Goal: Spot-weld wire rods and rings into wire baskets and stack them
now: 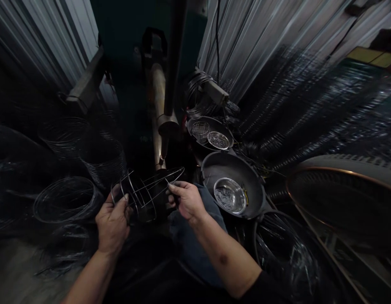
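I hold a small wire cage frame [145,192], made of thin rings joined by straight rods, in front of me at centre. My left hand [113,221] is closed on the rings at its left end. My right hand [185,200] pinches the rods at its right end, where they run to a point. Just behind the frame stands a machine with a vertical metal post [165,126].
A dark pan [246,177] holding a shiny steel bowl [230,195] sits to the right, with a second pan [211,133] behind it. Coils of wire rings [65,198] lie at left. Stacked wire parts [309,109] and a large round guard [347,198] fill the right.
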`<state>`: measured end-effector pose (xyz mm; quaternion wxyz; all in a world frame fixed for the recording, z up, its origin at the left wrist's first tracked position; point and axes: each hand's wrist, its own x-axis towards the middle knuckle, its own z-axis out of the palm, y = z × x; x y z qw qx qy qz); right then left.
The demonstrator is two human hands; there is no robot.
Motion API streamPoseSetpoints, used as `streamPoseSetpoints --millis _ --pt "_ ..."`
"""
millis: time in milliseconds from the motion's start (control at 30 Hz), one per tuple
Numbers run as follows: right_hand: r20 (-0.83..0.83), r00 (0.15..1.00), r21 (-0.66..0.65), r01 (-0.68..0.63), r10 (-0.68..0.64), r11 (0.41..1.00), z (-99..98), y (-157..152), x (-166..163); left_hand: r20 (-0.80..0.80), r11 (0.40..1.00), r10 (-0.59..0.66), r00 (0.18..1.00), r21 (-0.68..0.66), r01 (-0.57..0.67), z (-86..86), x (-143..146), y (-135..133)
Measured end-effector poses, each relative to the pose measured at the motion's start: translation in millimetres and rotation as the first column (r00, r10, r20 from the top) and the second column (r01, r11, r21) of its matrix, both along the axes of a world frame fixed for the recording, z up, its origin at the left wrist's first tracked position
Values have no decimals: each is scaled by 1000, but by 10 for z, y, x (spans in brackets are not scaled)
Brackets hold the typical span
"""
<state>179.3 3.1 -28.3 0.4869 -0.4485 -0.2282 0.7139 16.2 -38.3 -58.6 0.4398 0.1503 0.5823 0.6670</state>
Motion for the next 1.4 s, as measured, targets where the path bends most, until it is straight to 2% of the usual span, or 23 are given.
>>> streamPoseSetpoints --millis 167,267,333,400,433,500,600,633,700,800,967,1067,1167,1400 --pt "-8 999 -1 45 -45 999 11 32 -54 -71 1000 -21 997 -10 20 -45 -52 52" --pt "17 996 31 89 -90 996 -11 64 -92 -156 984 -125 980 -148 101 -135 -177 68" --pt "45 993 51 108 -110 993 -37 69 -112 -342 964 -197 919 -237 118 -195 -280 58" --pt "84 990 69 104 -109 992 -66 47 -127 -620 969 -221 753 -228 96 -223 -351 33" --pt "106 989 77 94 -102 993 -81 27 -133 -744 976 -215 633 -192 106 -218 -362 21" --pt "154 985 98 70 -84 993 -107 -29 -141 -893 967 -222 391 -150 207 -165 -324 12" --pt "201 978 122 33 -58 992 -126 -126 -133 -929 869 -356 99 -290 402 -17 -162 49" --pt "207 977 128 25 -51 991 -124 -155 -123 -913 825 -408 25 -356 439 36 -101 69" --pt "200 979 125 12 -37 992 -110 -202 -92 -878 754 -475 -65 -444 483 133 4 99" --pt "180 983 103 25 -43 994 -75 -245 -35 -870 744 -478 -121 -474 470 264 100 98" --pt "142 982 39 123 -128 992 -16 -248 11 -883 820 -332 -332 -444 362 446 188 38" --pt "91 988 23 127 -128 992 13 -202 4 -877 859 -240 -416 -391 329 495 228 54" --pt "24 994 16 103 -104 995 32 -120 -12 -872 880 -186 -453 -353 319 518 238 126" --pt "-90 990 32 111 -108 993 39 112 -110 -869 891 -132 -478 -315 327 617 186 352"
